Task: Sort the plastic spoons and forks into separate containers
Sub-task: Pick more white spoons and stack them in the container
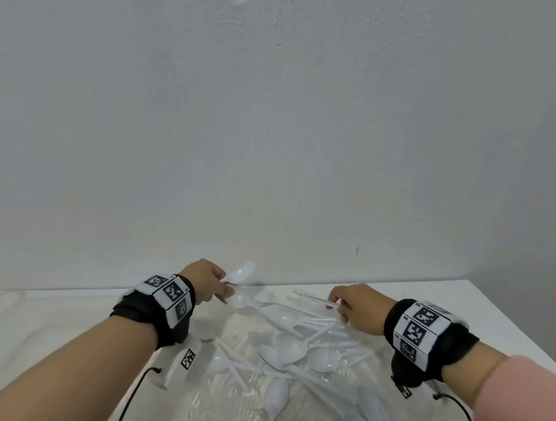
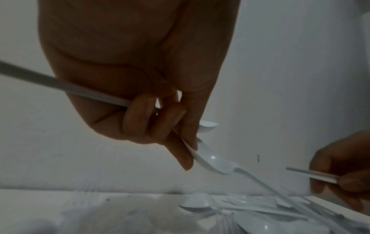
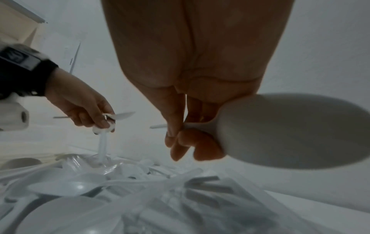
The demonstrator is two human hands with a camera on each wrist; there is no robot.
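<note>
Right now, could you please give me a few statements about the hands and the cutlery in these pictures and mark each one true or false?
1. The left hand holds a white spoon. True.
2. The right hand is empty. False: it pinches a spoon by the neck, its bowl large in the right wrist view.
3. A pile of cutlery lies on the table between the arms. True.
4. The cutlery is black. False: it is white or clear plastic.
5. Both wrists wear bands with black-and-white markers. True.
</note>
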